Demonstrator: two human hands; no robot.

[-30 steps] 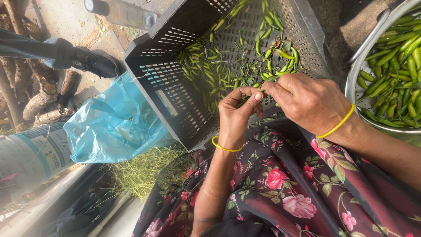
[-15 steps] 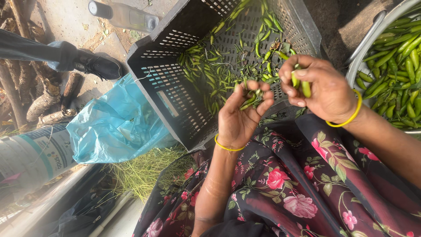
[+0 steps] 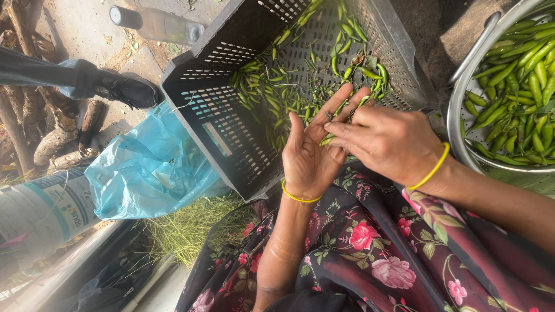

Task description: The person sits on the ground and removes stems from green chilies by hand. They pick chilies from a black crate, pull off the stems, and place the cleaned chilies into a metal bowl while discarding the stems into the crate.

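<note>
**A:** Start nearest. What's in the lap?

**B:** A dark floral cloth (image 3: 370, 260), and above it two hands, each wrist with one yellow bangle. The left hand (image 3: 315, 150) is palm up, fingers spread and extended toward the grey crate (image 3: 202, 98). The right hand (image 3: 384, 138) lies palm down, its fingertips meeting the left palm.

**A:** Holding anything?

**B:** One green chilli (image 3: 328, 139) lies across the left palm, and the right fingertips are pinched on it. The left hand stays open beneath; more chilli tips show between its fingers.

**A:** And relative to the crate?

**B:** The hands sit at its near edge. One blue plastic bag (image 3: 147, 167) lies just left of it, with a heap of thin green stalks (image 3: 188, 228) below that. Inside the crate, loose chillies (image 3: 272, 95), too many to count. To its right, one metal bowl (image 3: 462, 115) full of chillies. Beyond its far left corner, one bottle (image 3: 156, 23) on the ground, and one dark shoe (image 3: 124, 88).
</note>
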